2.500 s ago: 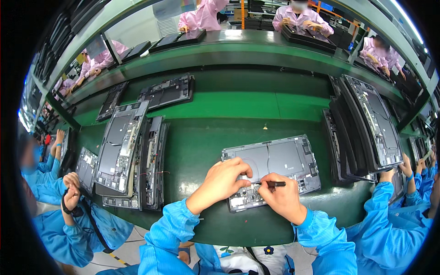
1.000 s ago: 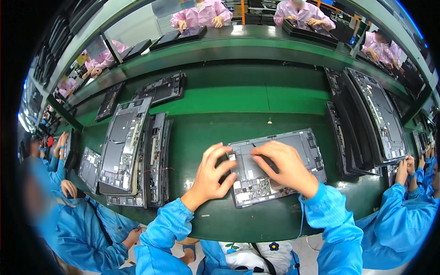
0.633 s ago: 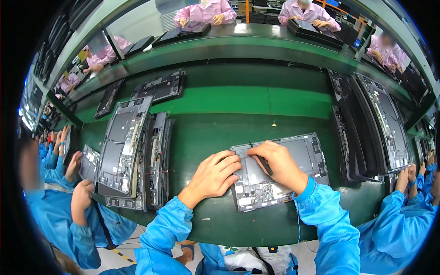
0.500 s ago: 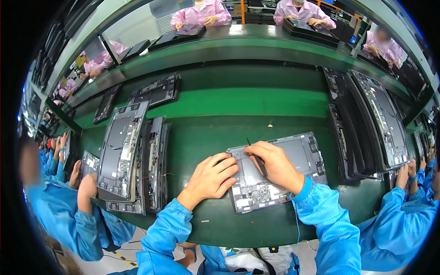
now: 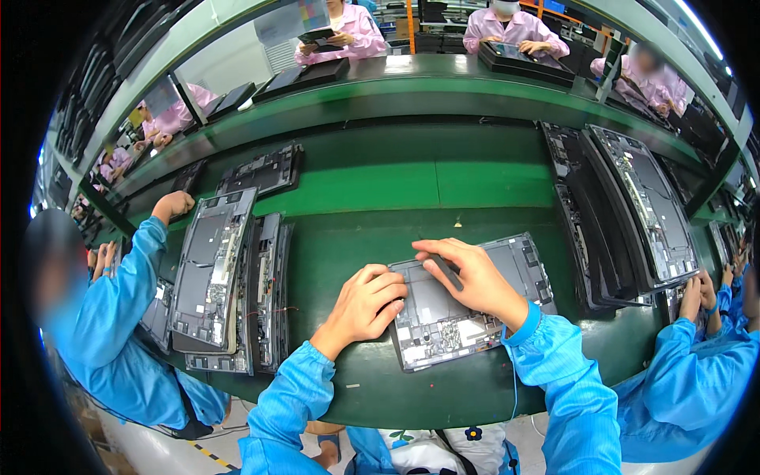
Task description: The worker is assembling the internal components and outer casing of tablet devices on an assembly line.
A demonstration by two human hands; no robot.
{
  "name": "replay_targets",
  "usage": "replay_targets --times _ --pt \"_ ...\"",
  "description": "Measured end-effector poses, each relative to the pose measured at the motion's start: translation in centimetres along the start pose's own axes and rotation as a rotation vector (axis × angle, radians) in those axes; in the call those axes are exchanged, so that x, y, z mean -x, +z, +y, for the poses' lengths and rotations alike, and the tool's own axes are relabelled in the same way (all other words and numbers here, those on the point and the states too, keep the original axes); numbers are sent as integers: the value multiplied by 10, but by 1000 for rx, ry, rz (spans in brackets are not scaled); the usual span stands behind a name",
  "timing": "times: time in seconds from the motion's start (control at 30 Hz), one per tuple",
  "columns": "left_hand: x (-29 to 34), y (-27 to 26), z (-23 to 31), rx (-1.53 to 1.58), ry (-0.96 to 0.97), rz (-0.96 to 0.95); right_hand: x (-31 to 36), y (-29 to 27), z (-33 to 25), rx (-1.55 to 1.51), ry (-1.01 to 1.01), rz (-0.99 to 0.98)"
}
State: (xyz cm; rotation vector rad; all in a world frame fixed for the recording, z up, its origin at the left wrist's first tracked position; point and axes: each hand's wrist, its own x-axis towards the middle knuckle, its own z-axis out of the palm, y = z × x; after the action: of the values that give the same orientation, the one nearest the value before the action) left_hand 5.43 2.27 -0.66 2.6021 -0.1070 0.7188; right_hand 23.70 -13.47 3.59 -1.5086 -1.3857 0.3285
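An opened tablet (image 5: 445,305) lies at a slant on the green bench before me, its grey battery area and pale circuit board facing up. At its left edge, my left hand (image 5: 366,307) is closed, with curled fingers gripping the rim. Over the tablet's upper middle hovers my right hand (image 5: 473,279), thumb and fingers stretched apart. A dark patch shows in the gap by that thumb; whether it is a tool or shadow I cannot make out. A blue wrist cord (image 5: 514,380) hangs from the right cuff.
Stacked opened tablets stand at left (image 5: 210,269) and right (image 5: 645,206). Another opened tablet (image 5: 265,170) lies farther back. A co-worker's hand (image 5: 172,206) reaches in beside the left stack. Across the green bench (image 5: 372,190), people in pink work at a raised shelf (image 5: 380,91).
My right fingers have spread, and the slim black tool seen in them before no longer shows. The left co-worker's arm has reached forward. The view has shifted slightly.
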Motion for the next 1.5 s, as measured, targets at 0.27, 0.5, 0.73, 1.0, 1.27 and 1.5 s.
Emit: replay_targets --times 0.27,0.5,0.73,1.0,1.27,1.5 --pt "0 0 3 -50 42 -26 -6 2 34 -212 158 -143" --pt "0 -2 3 -68 54 -35 -6 6 30 -178 142 -157" --pt "-1 -1 4 -74 45 -27 -4 8 31 -173 92 -119" --pt "-2 -1 8 -89 40 -16 -7 7 28 20 35 -80" --pt "1 1 11 -85 21 9 -6 6 25 62 72 -73" --pt "5 -1 15 -54 -27 63 9 11 8 119 -57 -4"
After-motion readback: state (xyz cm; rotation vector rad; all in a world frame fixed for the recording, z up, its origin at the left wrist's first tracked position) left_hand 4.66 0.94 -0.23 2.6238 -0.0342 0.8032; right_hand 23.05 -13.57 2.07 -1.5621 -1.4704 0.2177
